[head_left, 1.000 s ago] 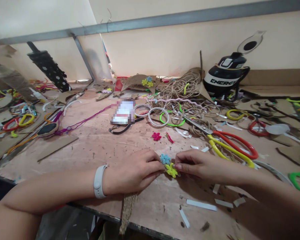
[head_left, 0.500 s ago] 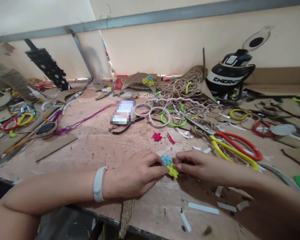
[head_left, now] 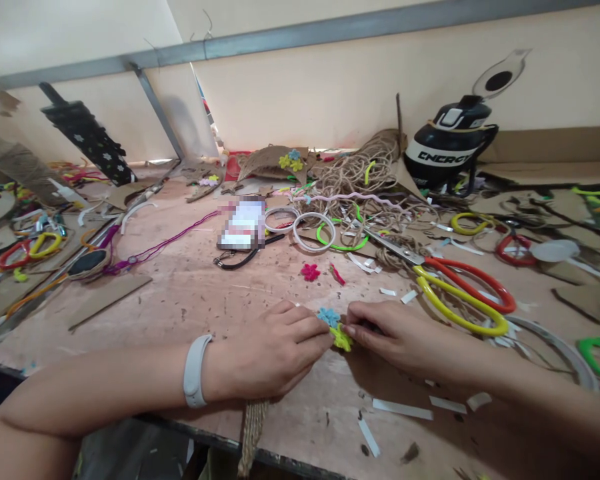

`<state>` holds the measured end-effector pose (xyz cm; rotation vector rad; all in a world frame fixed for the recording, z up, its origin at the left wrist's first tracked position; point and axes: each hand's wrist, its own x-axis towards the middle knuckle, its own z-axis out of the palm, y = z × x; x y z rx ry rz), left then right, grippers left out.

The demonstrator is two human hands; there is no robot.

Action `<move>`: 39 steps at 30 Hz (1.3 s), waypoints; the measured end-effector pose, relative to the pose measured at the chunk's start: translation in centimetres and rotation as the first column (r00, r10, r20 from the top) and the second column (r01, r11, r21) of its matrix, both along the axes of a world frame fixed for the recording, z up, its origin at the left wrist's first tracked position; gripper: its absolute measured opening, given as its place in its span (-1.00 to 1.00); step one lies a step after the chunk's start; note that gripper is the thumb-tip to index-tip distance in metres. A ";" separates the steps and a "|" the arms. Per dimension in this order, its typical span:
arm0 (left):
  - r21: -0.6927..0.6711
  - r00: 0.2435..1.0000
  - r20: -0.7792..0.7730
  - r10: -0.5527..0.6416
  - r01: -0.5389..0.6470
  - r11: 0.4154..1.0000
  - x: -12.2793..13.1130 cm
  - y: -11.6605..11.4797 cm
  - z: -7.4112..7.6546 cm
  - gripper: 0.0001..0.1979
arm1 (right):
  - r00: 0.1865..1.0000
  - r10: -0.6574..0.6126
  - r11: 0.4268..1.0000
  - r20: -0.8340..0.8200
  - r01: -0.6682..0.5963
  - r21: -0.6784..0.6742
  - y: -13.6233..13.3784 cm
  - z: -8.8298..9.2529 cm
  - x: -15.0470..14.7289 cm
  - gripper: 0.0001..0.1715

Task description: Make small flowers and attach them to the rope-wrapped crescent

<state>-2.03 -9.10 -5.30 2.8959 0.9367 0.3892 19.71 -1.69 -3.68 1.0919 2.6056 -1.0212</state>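
Note:
A fuzzy blue flower (head_left: 329, 316) and a fuzzy yellow flower (head_left: 341, 339) lie close against each other between my hands, low over the table. My left hand (head_left: 280, 350) is closed, its fingertips pressed on the left side of the flowers. My right hand (head_left: 387, 331) pinches the yellow flower's right edge between thumb and forefinger. From under my left wrist a twine-covered strip (head_left: 253, 433) hangs over the table's front edge; its other end is hidden. A red flower (head_left: 310, 272) and a small red piece (head_left: 337, 274) lie just beyond.
Large scissors (head_left: 460, 293) with red and yellow handles rest at the right. Behind my hands are tape rolls (head_left: 314, 232), a phone (head_left: 243, 225) and a heap of twine (head_left: 353, 175). A black bottle (head_left: 445, 150) stands at the back. Paper strips (head_left: 403, 409) are scattered at the front right.
My left fingers have curled further over the flowers, covering more of the yellow one. My right hand stays at its edge. The whole view has shifted slightly.

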 end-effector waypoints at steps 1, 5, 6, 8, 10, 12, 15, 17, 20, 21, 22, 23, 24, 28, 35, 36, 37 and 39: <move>0.006 1.000 -0.013 -0.008 0.008 1.000 0.0 0.0 0.0 -0.68 | 1.000 0.002 1.000 0.009 -0.002 0.026 -0.1 0.0 0.0 -0.68; 0.036 0.996 -0.084 -0.027 0.030 0.999 0.1 0.2 0.3 -0.65 | 0.999 0.014 0.995 0.039 -0.017 0.096 -0.6 0.2 -0.2 -0.67; 0.043 0.995 -0.098 -0.030 0.035 0.998 0.1 0.2 0.4 -0.65 | 0.999 0.004 0.993 0.048 -0.010 0.115 -0.7 0.4 -0.2 -0.67; 0.044 0.993 -0.116 -0.033 0.038 0.998 0.2 0.3 0.6 -0.67 | 0.997 -0.044 0.987 0.068 0.033 0.158 -0.8 0.6 -0.1 -0.69; 0.036 0.991 -0.127 -0.034 0.039 0.999 0.2 0.3 0.7 -0.68 | 0.993 -0.100 0.981 0.062 0.088 0.173 -0.6 0.7 0.2 -0.74; 0.031 0.991 -0.129 -0.039 0.043 0.999 0.2 0.3 0.7 -0.68 | 0.992 -0.121 0.986 0.028 0.118 0.115 -0.1 0.6 0.6 -0.76; 0.048 0.992 -0.119 -0.035 0.041 0.998 0.2 0.1 0.7 -0.67 | 0.988 -0.144 0.990 -0.050 0.144 -0.013 0.7 0.1 1.2 -0.67; 0.066 0.993 -0.113 -0.026 0.034 0.997 0.2 0.0 0.6 -0.68 | 0.982 -0.171 0.985 -0.075 0.168 -0.045 1.0 -0.1 1.4 -0.59; 0.082 0.996 -0.086 -0.037 0.044 0.996 0.2 0.0 0.4 -0.67 | 0.984 -0.175 0.985 -0.025 0.175 0.005 0.6 -0.2 1.3 -0.57; 0.079 0.996 -0.079 -0.044 0.050 0.996 0.2 0.0 0.3 -0.66 | 0.986 -0.165 0.986 -0.002 0.165 0.038 0.3 -0.1 1.1 -0.59; 0.073 0.996 -0.074 -0.049 0.055 0.996 0.2 0.1 0.3 -0.66 | 0.988 -0.151 0.986 0.013 0.149 0.073 0.1 -0.1 1.0 -0.62; 0.065 0.996 -0.075 -0.051 0.056 0.996 0.2 0.1 0.3 -0.66 | 0.991 -0.134 0.986 0.020 0.132 0.105 -0.1 -0.1 0.9 -0.65; 0.057 0.995 -0.081 -0.052 0.057 0.997 0.2 0.1 0.3 -0.67 | 0.992 -0.121 0.985 0.025 0.117 0.124 -0.2 -0.1 0.7 -0.67; 0.049 0.992 -0.110 -0.060 0.066 0.997 0.3 0.2 0.5 -0.69 | 0.995 -0.090 0.990 0.039 0.085 0.111 0.4 -0.2 0.5 -0.70; 0.079 0.990 -0.128 -0.052 0.063 0.995 0.3 0.0 0.6 -0.66 | 0.999 -0.031 0.999 -0.011 0.030 -0.026 1.4 0.3 0.7 -0.55; 0.091 0.990 -0.131 -0.051 0.063 0.994 0.2 0.0 0.6 -0.66 | 0.999 -0.052 0.999 0.002 0.052 -0.005 1.1 0.4 0.7 -0.53; 0.102 0.990 -0.130 -0.050 0.063 0.993 0.2 -0.1 0.6 -0.66 | 0.997 -0.077 0.996 0.020 0.076 0.038 0.7 0.5 0.6 -0.53; 0.117 0.992 -0.120 -0.049 0.063 0.991 0.2 -0.1 0.7 -0.67 | 0.993 -0.105 0.985 0.054 0.097 0.141 -0.1 0.6 0.4 -0.56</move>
